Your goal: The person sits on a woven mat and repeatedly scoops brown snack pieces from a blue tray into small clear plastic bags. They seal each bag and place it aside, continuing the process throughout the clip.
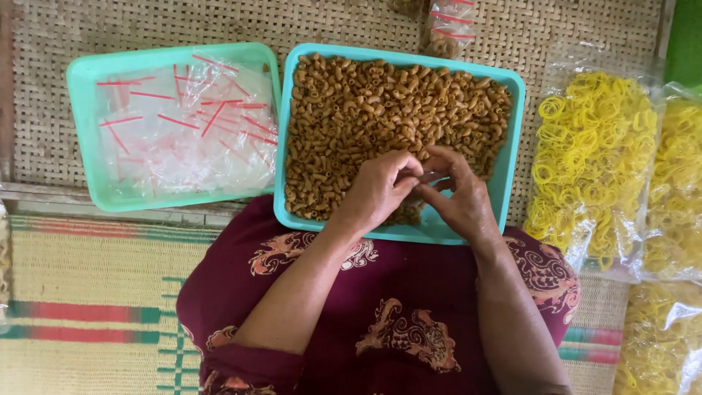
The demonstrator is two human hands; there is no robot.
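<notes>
Brimming teal tray (pixel 512 139) of brown macaroni (pixel 365 102)

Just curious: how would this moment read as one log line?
left hand + right hand: fingertips together on small clear bag | over teal tray of brown macaroni snacks

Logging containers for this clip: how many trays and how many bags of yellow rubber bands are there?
Teal trays: 2, one with clear bags, one with brown macaroni
Bags of yellow rubber bands: 3
Total: 5
</notes>
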